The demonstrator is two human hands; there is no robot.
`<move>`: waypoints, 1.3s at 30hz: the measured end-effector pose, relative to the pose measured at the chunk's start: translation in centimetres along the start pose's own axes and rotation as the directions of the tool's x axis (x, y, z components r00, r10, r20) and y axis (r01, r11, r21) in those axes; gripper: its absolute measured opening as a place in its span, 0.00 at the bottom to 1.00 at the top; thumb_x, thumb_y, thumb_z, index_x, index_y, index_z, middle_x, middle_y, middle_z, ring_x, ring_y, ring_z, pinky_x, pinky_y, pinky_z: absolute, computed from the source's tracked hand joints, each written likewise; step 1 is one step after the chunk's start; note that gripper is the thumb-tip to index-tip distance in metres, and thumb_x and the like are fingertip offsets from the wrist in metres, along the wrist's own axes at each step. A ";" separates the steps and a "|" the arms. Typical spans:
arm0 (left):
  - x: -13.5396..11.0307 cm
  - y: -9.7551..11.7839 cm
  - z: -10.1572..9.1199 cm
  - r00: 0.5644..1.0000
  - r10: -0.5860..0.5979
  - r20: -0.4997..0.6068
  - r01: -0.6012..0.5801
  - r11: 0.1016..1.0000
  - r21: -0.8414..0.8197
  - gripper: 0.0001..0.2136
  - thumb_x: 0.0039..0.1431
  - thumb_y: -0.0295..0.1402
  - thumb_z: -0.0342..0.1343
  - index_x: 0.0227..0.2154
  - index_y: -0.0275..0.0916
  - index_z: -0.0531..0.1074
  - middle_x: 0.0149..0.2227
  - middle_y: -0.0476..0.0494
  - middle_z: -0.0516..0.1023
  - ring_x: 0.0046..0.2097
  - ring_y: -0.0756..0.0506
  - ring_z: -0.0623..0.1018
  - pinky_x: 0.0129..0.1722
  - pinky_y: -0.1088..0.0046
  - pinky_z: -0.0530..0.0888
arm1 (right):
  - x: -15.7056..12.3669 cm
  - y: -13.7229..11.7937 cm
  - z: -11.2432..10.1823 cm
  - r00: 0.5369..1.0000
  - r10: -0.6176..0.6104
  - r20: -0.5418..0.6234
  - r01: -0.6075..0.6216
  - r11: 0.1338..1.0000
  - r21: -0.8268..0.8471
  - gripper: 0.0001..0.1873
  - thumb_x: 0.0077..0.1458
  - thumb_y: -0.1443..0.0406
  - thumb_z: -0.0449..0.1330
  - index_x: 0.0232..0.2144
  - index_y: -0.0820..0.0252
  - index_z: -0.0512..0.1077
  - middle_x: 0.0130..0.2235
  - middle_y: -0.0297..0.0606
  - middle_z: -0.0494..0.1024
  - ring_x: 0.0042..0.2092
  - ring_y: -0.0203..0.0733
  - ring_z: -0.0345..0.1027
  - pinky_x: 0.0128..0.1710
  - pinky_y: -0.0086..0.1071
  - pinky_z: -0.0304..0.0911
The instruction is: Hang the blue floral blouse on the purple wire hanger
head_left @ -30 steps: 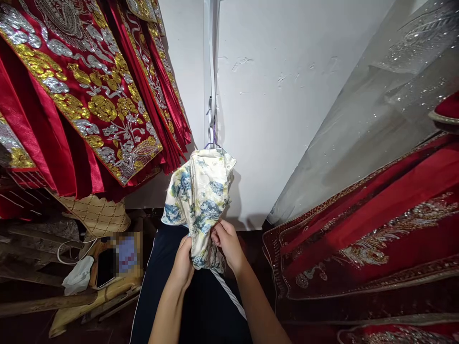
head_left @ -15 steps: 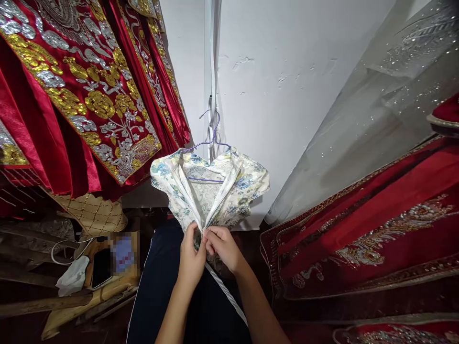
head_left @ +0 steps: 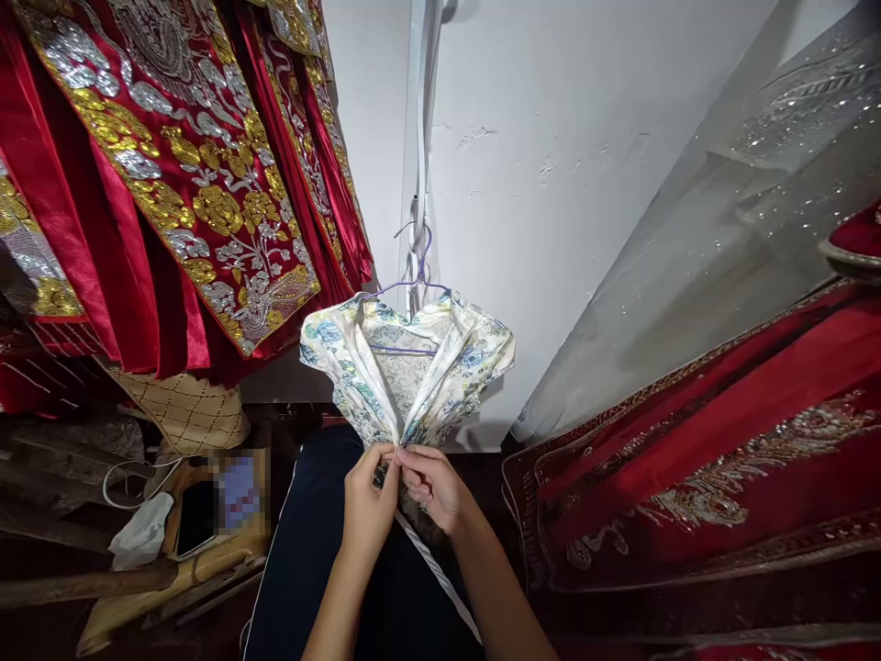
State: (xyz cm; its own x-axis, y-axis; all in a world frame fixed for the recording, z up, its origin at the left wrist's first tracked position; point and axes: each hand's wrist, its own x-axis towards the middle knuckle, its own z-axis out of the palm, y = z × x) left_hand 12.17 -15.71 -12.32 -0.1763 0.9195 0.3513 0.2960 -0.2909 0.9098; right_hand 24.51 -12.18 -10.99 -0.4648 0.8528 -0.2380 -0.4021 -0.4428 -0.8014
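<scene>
Where hands (head_left: 373, 488) pinch floral garment (head_left: 407, 378), gripped edges hidden, lower part obscured

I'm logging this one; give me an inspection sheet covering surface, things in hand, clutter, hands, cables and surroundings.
Surface: no worktop seen under the work; dark trousers lie below.
Things: floral top on a purple hanger, neckline spread.
Clutter: phone, crumpled white piece and blurred item by the wooden stand.
Hands: left hand and right hand pinch the top's front edges together.
Cables: white cable looped near the phone.
Surroundings: pale wall; red garments both sides; sheer fabric right.
</scene>
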 end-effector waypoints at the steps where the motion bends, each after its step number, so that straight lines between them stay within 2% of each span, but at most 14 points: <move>1: 0.0 0.0 0.0 1.000 -0.001 0.001 0.001 1.000 0.000 0.07 0.66 0.35 0.53 0.37 0.39 0.73 0.34 0.47 0.78 0.37 0.47 0.77 0.39 0.74 0.71 | -0.1 0.0 0.2 1.000 -0.013 -0.008 0.013 1.000 -0.018 0.18 0.49 0.56 0.69 0.24 0.62 0.68 0.17 0.25 0.61 0.17 0.24 0.40 0.19 0.27 0.30; 7: -0.1 -0.1 0.6 0.999 0.021 0.029 -0.024 0.996 0.088 0.10 0.67 0.34 0.49 0.30 0.39 0.69 0.29 0.48 0.73 0.33 0.47 0.73 0.35 0.74 0.68 | -0.4 -1.9 0.7 0.999 -0.050 -0.021 0.045 0.981 -0.190 0.17 0.55 0.54 0.62 0.24 0.62 0.73 0.14 0.30 0.62 0.16 0.28 0.43 0.20 0.30 0.32; 9: -0.1 -0.3 1.1 0.997 0.054 0.049 -0.061 0.987 0.151 0.10 0.67 0.33 0.49 0.29 0.40 0.67 0.29 0.48 0.71 0.33 0.47 0.71 0.35 0.74 0.67 | 0.3 -4.4 0.4 0.995 -0.094 -0.040 0.083 0.973 -0.217 0.16 0.55 0.56 0.63 0.22 0.62 0.73 0.14 0.29 0.62 0.16 0.28 0.43 0.19 0.30 0.33; 12: 0.2 -0.6 2.0 0.990 0.084 0.111 -0.107 0.969 0.223 0.08 0.66 0.31 0.48 0.29 0.40 0.65 0.30 0.47 0.70 0.33 0.47 0.71 0.34 0.73 0.66 | 2.2 -10.1 0.7 0.967 -0.244 -0.068 0.217 0.936 -0.276 0.14 0.51 0.57 0.66 0.23 0.62 0.74 0.16 0.29 0.64 0.17 0.28 0.47 0.17 0.29 0.36; 15: 0.7 -1.0 2.7 0.979 0.087 0.185 -0.138 0.948 0.287 0.07 0.65 0.29 0.46 0.31 0.41 0.65 0.32 0.46 0.72 0.34 0.45 0.73 0.34 0.72 0.67 | 3.8 -15.8 2.4 0.908 -0.417 -0.038 0.395 0.882 -0.258 0.11 0.51 0.61 0.64 0.24 0.63 0.71 0.17 0.27 0.62 0.18 0.27 0.47 0.16 0.26 0.38; 18: 1.6 -1.6 2.7 0.970 0.093 0.224 -0.167 0.925 0.341 0.06 0.64 0.27 0.46 0.31 0.41 0.66 0.32 0.44 0.73 0.34 0.44 0.74 0.33 0.71 0.66 | 4.3 -18.6 4.6 0.858 -0.512 -0.050 0.486 0.839 -0.243 0.09 0.53 0.63 0.60 0.24 0.63 0.70 0.16 0.27 0.61 0.17 0.26 0.46 0.16 0.25 0.38; 21: 2.9 -1.1 2.0 0.962 0.048 0.268 -0.148 0.919 0.366 0.06 0.61 0.28 0.49 0.30 0.40 0.69 0.28 0.45 0.73 0.31 0.44 0.74 0.30 0.71 0.65 | 3.8 -17.6 5.6 0.831 -0.556 0.015 0.520 0.768 -0.374 0.10 0.55 0.63 0.58 0.26 0.64 0.72 0.18 0.32 0.69 0.18 0.27 0.53 0.16 0.23 0.44; 23: 4.2 0.6 0.9 0.953 0.045 0.299 -0.143 0.939 0.314 0.05 0.61 0.30 0.51 0.33 0.40 0.72 0.30 0.45 0.75 0.32 0.44 0.75 0.31 0.71 0.68 | 3.3 -16.0 5.7 0.836 -0.545 0.067 0.515 0.736 -0.440 0.11 0.56 0.63 0.57 0.26 0.63 0.72 0.17 0.33 0.71 0.17 0.28 0.55 0.17 0.23 0.48; 25: 6.0 3.6 -0.5 0.955 0.127 0.268 -0.182 0.964 0.193 0.10 0.64 0.32 0.51 0.45 0.41 0.72 0.36 0.43 0.78 0.37 0.43 0.78 0.38 0.68 0.72 | 2.8 -14.7 5.9 0.851 -0.515 0.098 0.494 0.725 -0.479 0.12 0.57 0.63 0.56 0.25 0.62 0.72 0.16 0.32 0.70 0.16 0.28 0.54 0.17 0.24 0.49; 27: 8.3 7.1 -2.0 0.959 0.241 0.150 -0.258 0.960 0.108 0.17 0.66 0.33 0.50 0.57 0.43 0.66 0.43 0.42 0.78 0.42 0.44 0.78 0.44 0.67 0.73 | 2.4 -14.2 6.3 0.853 -0.507 0.124 0.494 0.707 -0.507 0.13 0.57 0.63 0.55 0.23 0.62 0.71 0.15 0.31 0.69 0.16 0.29 0.55 0.18 0.24 0.50; 29: 11.1 10.0 -3.2 0.925 0.379 0.023 -0.379 0.918 0.117 0.20 0.67 0.32 0.51 0.60 0.42 0.64 0.42 0.43 0.78 0.42 0.45 0.78 0.47 0.67 0.73 | 2.5 -14.4 6.7 0.833 -0.532 0.151 0.523 0.670 -0.527 0.12 0.57 0.63 0.55 0.23 0.62 0.71 0.15 0.31 0.69 0.17 0.29 0.56 0.19 0.24 0.52; 31: 14.0 11.7 -3.8 0.894 0.448 0.022 -0.445 0.880 0.165 0.20 0.66 0.32 0.51 0.60 0.42 0.64 0.41 0.43 0.78 0.40 0.46 0.77 0.43 0.70 0.73 | 3.1 -14.8 6.7 0.810 -0.563 0.164 0.553 0.639 -0.535 0.12 0.57 0.62 0.56 0.25 0.61 0.72 0.16 0.31 0.69 0.17 0.29 0.57 0.19 0.24 0.51; 35: 18.9 11.6 -3.1 0.872 0.441 0.212 -0.489 0.807 0.333 0.27 0.64 0.29 0.52 0.65 0.44 0.58 0.35 0.47 0.78 0.31 0.47 0.75 0.34 0.72 0.70 | 5.2 -15.0 4.8 0.841 -0.523 0.135 0.508 0.680 -0.529 0.15 0.57 0.57 0.57 0.27 0.62 0.72 0.17 0.31 0.70 0.18 0.29 0.57 0.18 0.23 0.49; 39: 21.4 9.7 -1.6 0.846 0.453 0.279 -0.526 0.632 0.569 0.15 0.64 0.31 0.52 0.53 0.43 0.71 0.37 0.42 0.79 0.37 0.42 0.77 0.34 0.70 0.69 | 6.3 -14.3 2.2 0.888 -0.458 0.038 0.425 0.787 -0.447 0.17 0.56 0.53 0.60 0.28 0.62 0.72 0.18 0.31 0.69 0.18 0.28 0.55 0.17 0.24 0.47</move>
State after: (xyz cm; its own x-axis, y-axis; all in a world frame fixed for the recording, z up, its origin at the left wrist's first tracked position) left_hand 9.78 0.74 4.41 0.2471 0.7202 0.6483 0.8138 -0.5174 0.2646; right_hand 25.58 -1.10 0.24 -0.2584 0.9497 0.1767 -0.1616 0.1379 -0.9772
